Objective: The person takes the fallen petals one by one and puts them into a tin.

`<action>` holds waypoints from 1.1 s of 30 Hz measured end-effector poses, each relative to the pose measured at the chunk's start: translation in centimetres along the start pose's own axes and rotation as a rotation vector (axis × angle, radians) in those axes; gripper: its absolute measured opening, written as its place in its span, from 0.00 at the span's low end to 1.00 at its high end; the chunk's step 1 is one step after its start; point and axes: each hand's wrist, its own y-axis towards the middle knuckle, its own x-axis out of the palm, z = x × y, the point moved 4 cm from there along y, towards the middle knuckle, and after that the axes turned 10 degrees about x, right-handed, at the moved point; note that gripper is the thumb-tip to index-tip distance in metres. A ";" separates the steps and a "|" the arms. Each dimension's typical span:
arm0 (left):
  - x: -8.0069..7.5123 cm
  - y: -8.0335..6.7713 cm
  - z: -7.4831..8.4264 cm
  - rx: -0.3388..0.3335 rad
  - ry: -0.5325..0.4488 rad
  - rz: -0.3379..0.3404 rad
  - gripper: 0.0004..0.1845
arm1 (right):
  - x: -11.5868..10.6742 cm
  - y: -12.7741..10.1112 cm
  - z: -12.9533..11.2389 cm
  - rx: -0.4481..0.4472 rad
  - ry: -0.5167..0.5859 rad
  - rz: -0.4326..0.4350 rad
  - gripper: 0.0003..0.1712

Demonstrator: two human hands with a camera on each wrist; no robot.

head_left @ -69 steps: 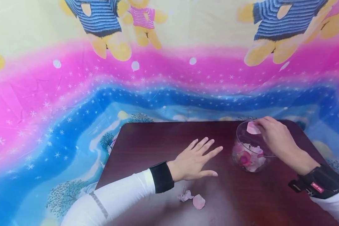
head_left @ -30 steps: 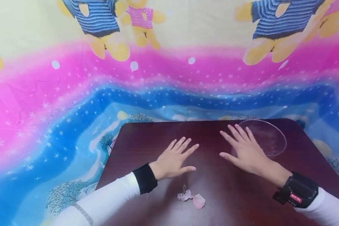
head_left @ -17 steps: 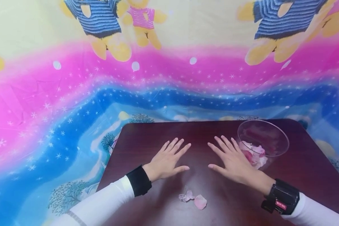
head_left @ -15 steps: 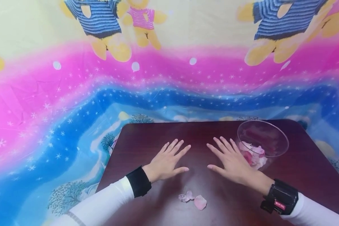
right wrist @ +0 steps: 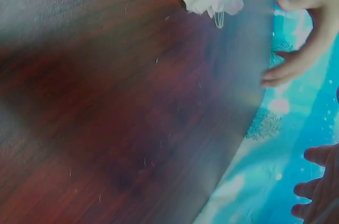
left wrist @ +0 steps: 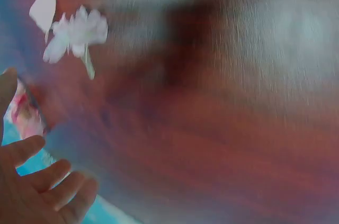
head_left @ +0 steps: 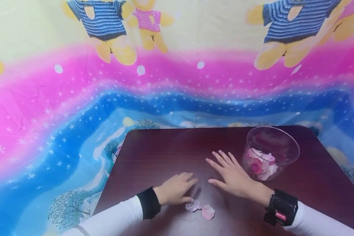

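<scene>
My left hand [head_left: 177,188] is low over the table, fingers bent a little, with its thumb close to a small pale pink blossom [head_left: 193,205] on a thin stem. Thumb and fingers stand apart in the right wrist view, where the left hand [right wrist: 312,33] has nothing between them. A single pink petal [head_left: 207,212] lies just right of the blossom. Fingers spread and holding nothing, my right hand [head_left: 234,177] is over the table beside a clear glass bowl [head_left: 278,163]. Pink and white petals [head_left: 264,165], with one deeper pink flower [head_left: 256,166], lie in the bowl.
The dark reddish-brown table [head_left: 159,147] has rounded far corners. Behind it and down its left side hangs a pink and blue cloth [head_left: 177,78] printed with bears and snowflakes. The bowl stands towards the table's far right.
My right hand dropped a petal into the bowl and came back left, fingers spread. My left hand drew back left, then came down towards the blossom. Blossom and loose petal stayed put.
</scene>
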 end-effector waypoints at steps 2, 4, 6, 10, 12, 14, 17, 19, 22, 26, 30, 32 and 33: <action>0.8 0.0 0.7 0.015 -0.019 -0.018 0.40 | 0.4 -0.1 -0.5 -0.009 -0.005 -0.007 0.43; 1.4 0.1 1.3 0.031 -0.038 -0.024 0.38 | 0.8 -0.3 -0.9 -0.022 -0.009 -0.012 0.42; 1.9 0.2 1.9 0.048 -0.040 -0.022 0.35 | 1.3 -0.6 -1.4 -0.038 -0.005 -0.018 0.42; 2.7 0.4 2.6 0.081 -0.030 -0.009 0.23 | 2.4 -1.4 -2.3 -0.073 0.010 -0.032 0.42; 3.1 0.4 2.8 0.086 -0.025 -0.017 0.20 | 2.9 -1.7 -2.6 -0.091 0.008 -0.043 0.42; 3.5 0.5 3.0 0.084 -0.023 -0.030 0.18 | 3.3 -2.1 -2.9 -0.103 0.006 -0.055 0.41; 3.7 0.5 3.2 0.079 -0.015 -0.046 0.19 | 3.8 -2.3 -3.2 -0.109 -0.003 -0.073 0.42; 3.9 0.5 3.3 0.077 -0.019 -0.052 0.19 | 4.0 -2.4 -3.3 -0.111 -0.003 -0.085 0.42; 4.0 0.6 3.3 0.076 -0.038 -0.046 0.15 | 4.1 -2.5 -3.4 -0.117 -0.004 -0.095 0.41; 4.3 0.6 3.3 0.074 -0.038 -0.032 0.11 | 4.2 -2.6 -3.5 -0.121 -0.010 -0.101 0.41; 4.6 0.7 3.3 0.071 -0.012 -0.036 0.12 | 4.3 -2.7 -3.4 -0.125 -0.012 -0.097 0.41; 4.7 0.8 3.3 0.070 0.002 -0.039 0.12 | 4.3 -2.8 -3.4 -0.128 -0.008 -0.098 0.41; 4.7 0.8 3.3 0.072 0.011 -0.038 0.12 | 4.4 -2.8 -3.4 -0.131 -0.007 -0.098 0.42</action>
